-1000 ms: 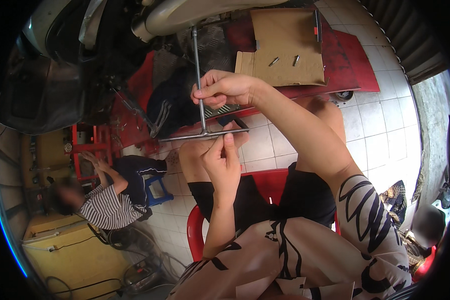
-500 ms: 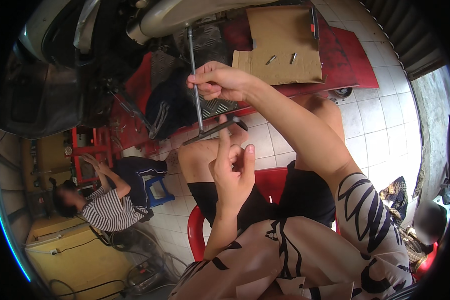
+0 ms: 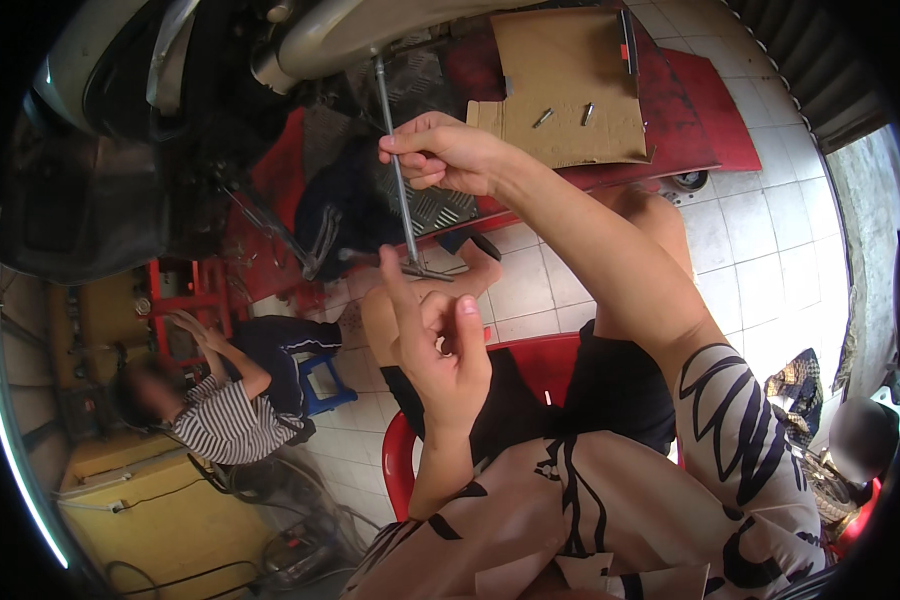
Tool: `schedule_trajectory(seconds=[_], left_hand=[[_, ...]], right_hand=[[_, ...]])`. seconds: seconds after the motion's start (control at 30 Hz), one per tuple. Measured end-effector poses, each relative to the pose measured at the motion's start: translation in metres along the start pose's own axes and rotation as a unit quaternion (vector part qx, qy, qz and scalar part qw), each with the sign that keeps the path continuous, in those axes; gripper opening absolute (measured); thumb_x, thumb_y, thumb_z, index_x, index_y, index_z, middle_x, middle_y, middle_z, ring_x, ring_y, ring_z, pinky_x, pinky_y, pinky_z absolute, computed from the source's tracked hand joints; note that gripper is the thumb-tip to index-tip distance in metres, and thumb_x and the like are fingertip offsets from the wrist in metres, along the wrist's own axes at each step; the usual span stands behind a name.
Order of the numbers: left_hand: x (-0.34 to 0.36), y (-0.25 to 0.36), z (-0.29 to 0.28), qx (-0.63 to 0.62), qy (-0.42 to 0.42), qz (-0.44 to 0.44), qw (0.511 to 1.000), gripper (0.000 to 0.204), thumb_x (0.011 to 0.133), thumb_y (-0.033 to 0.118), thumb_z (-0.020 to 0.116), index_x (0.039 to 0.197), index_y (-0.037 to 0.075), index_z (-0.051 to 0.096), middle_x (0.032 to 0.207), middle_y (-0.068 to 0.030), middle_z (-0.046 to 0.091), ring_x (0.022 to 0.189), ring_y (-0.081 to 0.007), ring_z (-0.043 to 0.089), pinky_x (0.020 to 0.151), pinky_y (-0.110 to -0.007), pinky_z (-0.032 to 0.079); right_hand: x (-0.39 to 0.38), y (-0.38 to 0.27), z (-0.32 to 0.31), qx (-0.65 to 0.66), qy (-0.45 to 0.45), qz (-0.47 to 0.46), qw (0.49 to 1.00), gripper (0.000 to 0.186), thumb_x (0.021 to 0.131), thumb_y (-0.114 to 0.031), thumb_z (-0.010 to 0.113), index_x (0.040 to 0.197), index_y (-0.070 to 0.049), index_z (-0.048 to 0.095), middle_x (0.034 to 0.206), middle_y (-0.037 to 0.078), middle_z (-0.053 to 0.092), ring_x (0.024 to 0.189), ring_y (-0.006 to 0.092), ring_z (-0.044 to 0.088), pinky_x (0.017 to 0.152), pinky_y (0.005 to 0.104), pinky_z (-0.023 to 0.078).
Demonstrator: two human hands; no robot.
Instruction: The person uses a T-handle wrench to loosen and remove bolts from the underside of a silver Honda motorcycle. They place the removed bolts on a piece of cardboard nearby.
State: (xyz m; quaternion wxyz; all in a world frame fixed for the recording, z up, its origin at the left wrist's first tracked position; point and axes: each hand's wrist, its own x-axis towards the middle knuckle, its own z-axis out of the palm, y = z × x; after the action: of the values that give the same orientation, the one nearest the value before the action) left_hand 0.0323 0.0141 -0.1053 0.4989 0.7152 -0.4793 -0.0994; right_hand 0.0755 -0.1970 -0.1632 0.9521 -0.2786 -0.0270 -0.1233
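A long metal T-handle wrench (image 3: 407,222) runs from the underside of a silver-grey vehicle part (image 3: 335,38) down toward my lap. My right hand (image 3: 445,155) is closed around the middle of its shaft, thumb and fingers pinching it. Below it, my left hand (image 3: 438,350) has the index finger stretched up beside the wrench's crossbar and the thumb raised, with the other fingers curled. Nothing is held in it. Whether the fingertip touches the bar I cannot tell. Two small metal bolt-like pieces (image 3: 542,118) lie on a cardboard sheet (image 3: 570,70) at the far right.
The cardboard rests on a red platform (image 3: 685,120) with dark tread plate. Dark vehicle bodywork (image 3: 80,200) fills the far left. A person in a striped shirt (image 3: 235,420) sits on a blue stool (image 3: 322,388) at left. I sit on a red chair (image 3: 538,370) over white tiles.
The wrench's crossbar has turned about its shaft. My left hand has shifted slightly left, its index finger now nearer the crossbar's left side. My right hand keeps its hold on the shaft.
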Motion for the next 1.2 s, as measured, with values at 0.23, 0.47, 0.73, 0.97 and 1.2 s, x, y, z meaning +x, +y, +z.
schedule_trajectory(seconds=[0.23, 0.47, 0.73, 0.97, 1.2], left_hand=[[-0.022, -0.028, 0.008, 0.003, -0.106, -0.134, 0.985, 0.069, 0.091, -0.002, 0.052, 0.148, -0.003, 0.011, 0.06, 0.0044, 0.037, 0.055, 0.0004, 0.036, 0.051, -0.014, 0.026], [-0.008, -0.01, 0.008, 0.016, 0.005, -0.029, 0.999, 0.075, 0.09, 0.002, 0.051, 0.148, -0.003, 0.003, 0.063, 0.0024, 0.048, 0.054, -0.0002, 0.039, 0.051, -0.013, 0.026], [-0.004, -0.063, -0.003, 0.161, 0.099, -0.086, 0.978, 0.037, 0.101, 0.025, 0.045, 0.108, -0.006, 0.063, 0.045, 0.0034, 0.038, 0.042, -0.002, 0.034, 0.044, -0.019, 0.025], [-0.009, -0.076, 0.01, 0.034, -0.014, -0.075, 0.997, 0.034, 0.1, 0.018, 0.044, 0.124, -0.004, 0.052, 0.052, 0.0012, 0.045, 0.046, -0.0026, 0.038, 0.046, -0.019, 0.027], [0.005, -0.044, 0.003, 0.034, 0.13, -0.047, 0.99, 0.06, 0.095, 0.008, 0.048, 0.147, 0.0, 0.019, 0.056, 0.005, 0.042, 0.047, -0.0005, 0.033, 0.046, -0.015, 0.023]], right_hand=[[0.003, 0.0, 0.002, 0.004, 0.009, -0.022, 1.0, 0.018, 0.092, -0.012, 0.059, 0.085, 0.005, 0.057, 0.055, -0.003, 0.042, 0.044, 0.0024, 0.03, 0.041, 0.0183, 0.024], [0.005, -0.005, -0.002, -0.018, -0.008, -0.057, 0.998, 0.018, 0.091, -0.011, 0.061, 0.086, 0.006, 0.058, 0.056, -0.003, 0.042, 0.045, 0.0035, 0.031, 0.043, 0.0206, 0.024], [0.003, -0.002, -0.004, -0.024, -0.001, -0.031, 0.999, 0.019, 0.09, -0.014, 0.062, 0.088, 0.005, 0.058, 0.056, -0.003, 0.044, 0.045, 0.0036, 0.03, 0.042, 0.02, 0.024], [-0.001, 0.007, -0.002, -0.16, -0.097, 0.106, 0.977, 0.017, 0.089, -0.014, 0.062, 0.087, 0.003, 0.061, 0.059, -0.002, 0.048, 0.045, 0.002, 0.033, 0.039, 0.0177, 0.026], [0.002, 0.005, -0.006, -0.113, -0.048, 0.064, 0.99, 0.017, 0.088, -0.01, 0.06, 0.081, 0.005, 0.062, 0.053, -0.002, 0.045, 0.044, 0.0046, 0.034, 0.039, 0.019, 0.025]])
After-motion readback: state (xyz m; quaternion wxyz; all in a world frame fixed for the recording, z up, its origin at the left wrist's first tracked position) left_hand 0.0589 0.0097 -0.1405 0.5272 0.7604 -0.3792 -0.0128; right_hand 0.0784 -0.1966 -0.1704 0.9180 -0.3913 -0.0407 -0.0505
